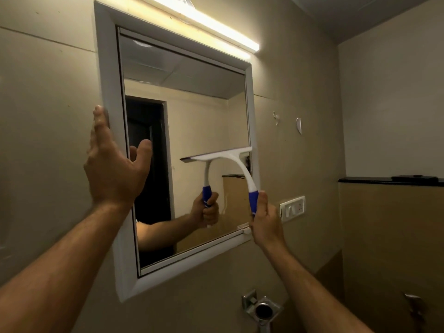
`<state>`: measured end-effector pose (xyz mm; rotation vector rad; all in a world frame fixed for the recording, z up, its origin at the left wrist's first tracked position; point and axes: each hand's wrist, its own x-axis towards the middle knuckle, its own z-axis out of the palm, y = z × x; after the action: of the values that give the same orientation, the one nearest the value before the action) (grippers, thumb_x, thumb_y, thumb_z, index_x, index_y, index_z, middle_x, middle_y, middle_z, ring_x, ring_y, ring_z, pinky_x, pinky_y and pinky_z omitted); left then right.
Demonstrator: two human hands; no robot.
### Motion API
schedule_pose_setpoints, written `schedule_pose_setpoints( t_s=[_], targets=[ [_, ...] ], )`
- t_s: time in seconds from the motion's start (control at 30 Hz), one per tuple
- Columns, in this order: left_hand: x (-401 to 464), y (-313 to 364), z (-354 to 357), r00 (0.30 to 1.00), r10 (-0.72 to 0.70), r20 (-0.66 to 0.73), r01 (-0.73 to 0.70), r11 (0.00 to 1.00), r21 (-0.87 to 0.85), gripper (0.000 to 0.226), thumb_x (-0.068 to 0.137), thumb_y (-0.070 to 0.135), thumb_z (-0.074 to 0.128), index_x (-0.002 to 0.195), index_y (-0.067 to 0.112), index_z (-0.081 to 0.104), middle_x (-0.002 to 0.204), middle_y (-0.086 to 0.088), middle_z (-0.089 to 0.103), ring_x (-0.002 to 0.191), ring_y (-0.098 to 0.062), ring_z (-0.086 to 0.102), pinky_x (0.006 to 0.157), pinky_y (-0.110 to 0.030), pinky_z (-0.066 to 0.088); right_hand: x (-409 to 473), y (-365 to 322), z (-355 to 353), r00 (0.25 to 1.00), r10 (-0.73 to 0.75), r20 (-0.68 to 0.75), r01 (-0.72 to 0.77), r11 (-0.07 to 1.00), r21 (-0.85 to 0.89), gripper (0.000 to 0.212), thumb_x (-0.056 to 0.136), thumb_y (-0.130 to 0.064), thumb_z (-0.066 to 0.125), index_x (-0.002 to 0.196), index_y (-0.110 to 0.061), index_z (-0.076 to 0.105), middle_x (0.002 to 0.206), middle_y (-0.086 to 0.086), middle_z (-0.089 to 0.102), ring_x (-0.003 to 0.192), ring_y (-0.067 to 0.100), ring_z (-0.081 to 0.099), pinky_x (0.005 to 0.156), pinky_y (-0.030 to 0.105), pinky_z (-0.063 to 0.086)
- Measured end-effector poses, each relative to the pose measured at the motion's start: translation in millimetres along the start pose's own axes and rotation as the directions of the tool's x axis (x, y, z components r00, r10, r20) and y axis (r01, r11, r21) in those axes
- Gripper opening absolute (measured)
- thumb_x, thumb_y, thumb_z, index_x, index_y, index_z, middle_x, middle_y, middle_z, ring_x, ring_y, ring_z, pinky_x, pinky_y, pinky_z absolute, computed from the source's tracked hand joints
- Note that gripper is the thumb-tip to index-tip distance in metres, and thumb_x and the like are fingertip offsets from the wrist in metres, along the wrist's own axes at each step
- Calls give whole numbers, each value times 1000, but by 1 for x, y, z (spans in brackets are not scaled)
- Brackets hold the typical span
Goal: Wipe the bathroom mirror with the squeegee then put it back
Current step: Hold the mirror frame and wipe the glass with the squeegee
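mirror [187,111]: on the wall, under the lamp [211,25]
squeegee [230,164]: blade against the mirror's lower right part
right hand [264,219]: round the squeegee's handle, below the blade
left hand [113,169]: on the mirror's left frame edge
switch [292,208]: right of the mirror
ledge [374,180]: far right

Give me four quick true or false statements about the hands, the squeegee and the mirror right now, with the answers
1. The right hand grips the squeegee by its blue handle. True.
2. The left hand holds a cloth. False: it holds nothing and rests open against the mirror frame.
3. The light bar above the mirror is off. False: it is lit.
4. The squeegee's blade sits against the right part of the mirror. True.
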<state>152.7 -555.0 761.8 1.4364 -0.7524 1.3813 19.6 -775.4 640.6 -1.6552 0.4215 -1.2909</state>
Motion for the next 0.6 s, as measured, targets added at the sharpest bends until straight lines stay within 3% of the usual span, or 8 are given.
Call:
schedule_pose_setpoints(
  t_s=[0.13, 0.4, 0.6],
  targets=[
    [1, -1, 1, 1000, -4, 4, 4, 1000, -14, 83, 87, 44, 52, 152, 10, 15, 155, -10, 28, 140, -26, 32, 108, -30, 28, 7, -4, 12, 999, 42, 12, -42, 998, 40, 67, 82, -73, 16, 80, -16, 52, 66, 4, 49, 56, 17, 46, 56, 31, 40],
    [1, -1, 2, 1000, -4, -1, 4, 1000, -19, 85, 86, 51, 49, 152, 10, 15, 155, -10, 28, 139, -26, 33, 110, -37, 33, -46, 70, 14, 988, 152, 2, -152, 988, 12, 79, 75, -78, 16, 84, -10, 54, 61, 6, 47, 47, 14, 44, 46, 25, 38],
    [0, -2, 1, 1000, -6, -13, 6, 1000, -24, 85, 88, 54, 49, 152, 9, 16, 155, -10, 28, 140, -25, 32, 109, -29, 28, -27, 29, 2, 996, 86, 11, -86, 996, 0, 69, 82, -72, 16, 79, -14, 53, 63, 4, 49, 51, 15, 45, 51, 28, 39]
  ],
)
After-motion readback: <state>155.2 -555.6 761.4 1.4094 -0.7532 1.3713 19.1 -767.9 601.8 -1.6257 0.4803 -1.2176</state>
